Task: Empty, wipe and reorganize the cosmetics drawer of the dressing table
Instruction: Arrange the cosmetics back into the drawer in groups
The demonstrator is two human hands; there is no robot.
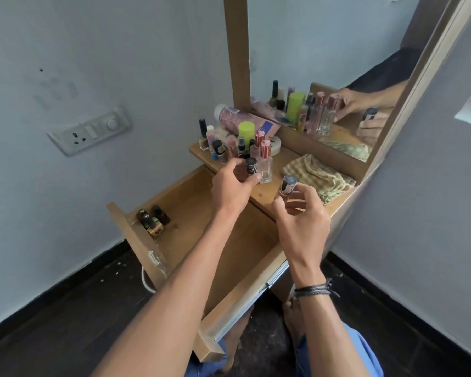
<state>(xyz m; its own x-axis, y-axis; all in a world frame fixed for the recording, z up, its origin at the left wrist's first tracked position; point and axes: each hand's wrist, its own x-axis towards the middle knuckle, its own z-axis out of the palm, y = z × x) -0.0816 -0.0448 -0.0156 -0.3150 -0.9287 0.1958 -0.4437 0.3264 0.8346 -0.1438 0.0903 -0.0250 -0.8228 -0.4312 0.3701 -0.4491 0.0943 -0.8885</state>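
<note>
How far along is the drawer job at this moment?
Drawer is nearly bare: only a few bottles sit in one corner. Most cosmetics stand on the tabletop. Left hand holds a dark-capped bottle, right hand a silver-capped bottle. Cloth lies on the top; wiping cannot be confirmed.

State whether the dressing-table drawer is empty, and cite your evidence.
Not empty: the pulled-out drawer holds a few small dark-capped bottles in one corner.
</note>
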